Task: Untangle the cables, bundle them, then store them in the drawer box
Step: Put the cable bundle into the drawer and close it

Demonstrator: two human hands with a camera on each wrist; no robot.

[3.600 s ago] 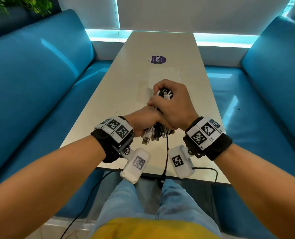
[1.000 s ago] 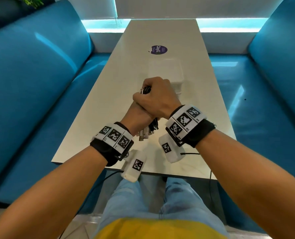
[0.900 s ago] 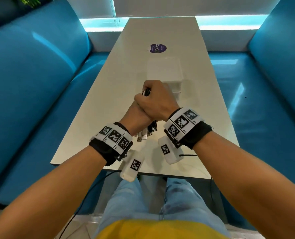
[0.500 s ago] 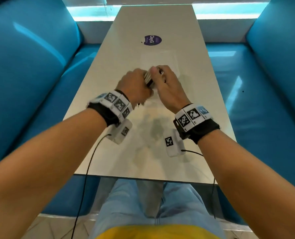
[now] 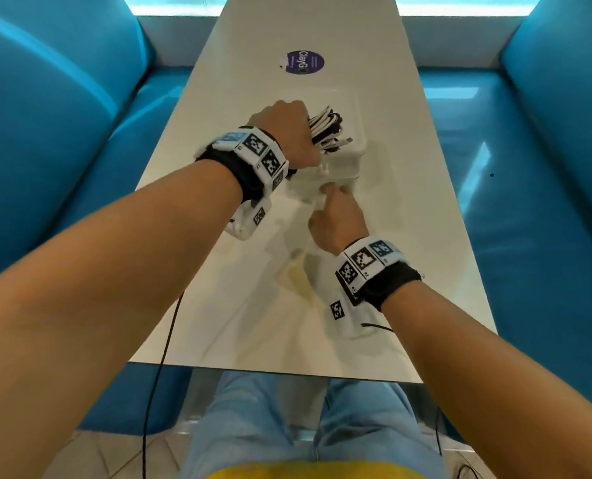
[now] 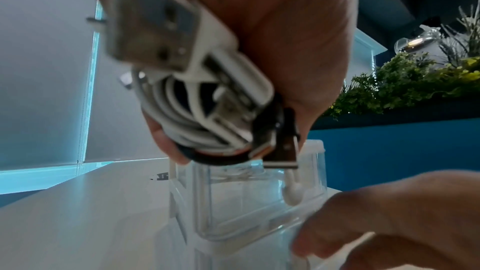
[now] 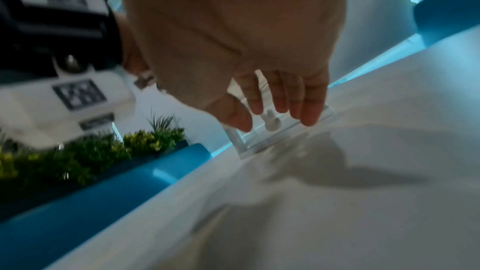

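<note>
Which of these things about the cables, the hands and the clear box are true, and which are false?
1. The left hand holds the bundle of cables. True.
2. The cables are all red. False: they are white and black.
3. The right hand reaches for the front of the box. True.
4. The box stands on the blue seat. False: it stands on the table.
5. The purple sticker lies beyond the box. True.

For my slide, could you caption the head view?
Left hand holds bundled cables over drawer box; right hand at its front.
</note>
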